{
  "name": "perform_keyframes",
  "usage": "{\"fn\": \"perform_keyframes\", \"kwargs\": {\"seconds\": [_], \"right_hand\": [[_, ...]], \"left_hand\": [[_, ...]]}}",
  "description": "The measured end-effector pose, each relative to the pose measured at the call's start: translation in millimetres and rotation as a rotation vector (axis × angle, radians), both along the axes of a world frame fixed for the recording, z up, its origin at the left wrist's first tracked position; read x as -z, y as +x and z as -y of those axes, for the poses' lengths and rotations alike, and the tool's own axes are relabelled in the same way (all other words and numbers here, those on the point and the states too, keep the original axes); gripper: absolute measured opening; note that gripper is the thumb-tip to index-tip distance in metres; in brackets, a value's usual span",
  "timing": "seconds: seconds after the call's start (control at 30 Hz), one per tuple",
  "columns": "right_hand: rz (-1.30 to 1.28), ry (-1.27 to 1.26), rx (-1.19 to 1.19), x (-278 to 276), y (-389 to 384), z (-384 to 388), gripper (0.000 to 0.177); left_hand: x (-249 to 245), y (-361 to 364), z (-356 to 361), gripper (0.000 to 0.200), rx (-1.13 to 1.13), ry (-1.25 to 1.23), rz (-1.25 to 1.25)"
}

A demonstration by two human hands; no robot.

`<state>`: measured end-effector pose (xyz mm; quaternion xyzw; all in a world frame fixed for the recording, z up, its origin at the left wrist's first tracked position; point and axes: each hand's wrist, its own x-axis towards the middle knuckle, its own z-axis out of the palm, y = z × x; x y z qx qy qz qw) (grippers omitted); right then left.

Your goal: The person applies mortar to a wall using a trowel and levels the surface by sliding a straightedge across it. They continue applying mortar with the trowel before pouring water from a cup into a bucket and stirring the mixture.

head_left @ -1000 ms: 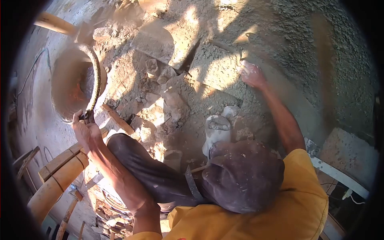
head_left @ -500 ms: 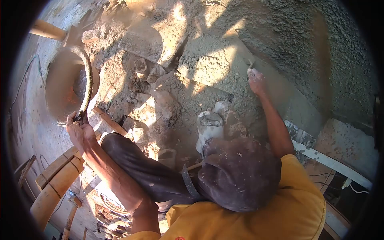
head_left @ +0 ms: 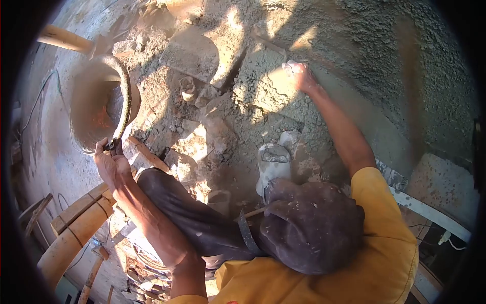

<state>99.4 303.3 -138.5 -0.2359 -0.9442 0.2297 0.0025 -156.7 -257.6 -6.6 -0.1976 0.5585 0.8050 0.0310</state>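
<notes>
My left hand (head_left: 112, 163) is closed on the near end of the thick, crusted rim of a round bucket (head_left: 125, 101). The bucket's mouth faces up toward me, and its inside is smeared brown. Out ahead, my right hand (head_left: 300, 77) is closed around the handle of a trowel (head_left: 271, 46), whose blade lies low over wet grey mortar (head_left: 263, 83). The fist hides most of the handle, and the blade blends into the mortar. Rough grey mortar (head_left: 364, 50) also covers the surface to the right.
Broken rubble (head_left: 212, 137) lies between my hands. My booted foot (head_left: 273, 164) stands near the mortar. Bamboo poles (head_left: 76, 248) lie at lower left, and another pole (head_left: 63, 38) juts in at upper left. A pale metal bar (head_left: 430, 213) and white cable (head_left: 455, 247) are at right.
My right hand has swung forward and left with the trowel across the mortar. My left hand keeps its hold on the bucket rim; the whole view has shifted slightly.
</notes>
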Motion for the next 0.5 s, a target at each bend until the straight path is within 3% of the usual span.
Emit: {"fn": "perform_keyframes", "kwargs": {"seconds": [0.1,0.17,0.3,0.4,0.43,0.5], "right_hand": [[0.095,0.028,-0.179,-13.3,29.7,43.9,0.037],[0.311,-0.082,-0.126,-12.5,51.1,59.6,0.035],[0.088,-0.07,0.158,-29.4,72.3,38.7,0.033],[0.124,-0.142,0.244,-18.8,81.5,62.8,0.039],[0.167,-0.196,0.138,5.8,91.0,79.6,0.041],[0.303,-0.329,0.146,-45.2,95.0,140.8,0.044]], "left_hand": [[4.3,-1.3,7.6,0.019,-0.046,0.007,0.003],[5.8,-3.3,6.7,0.019,-0.086,0.003,0.023],[5.5,-4.4,-8.1,0.021,-0.1,0.008,0.032],[21.8,-14.6,-15.6,0.023,-0.046,0.019,0.023],[25.8,-17.9,-19.2,0.023,-0.028,0.026,0.015],[22.5,-14.2,-29.6,0.022,-0.026,-0.018,-0.003]]}}
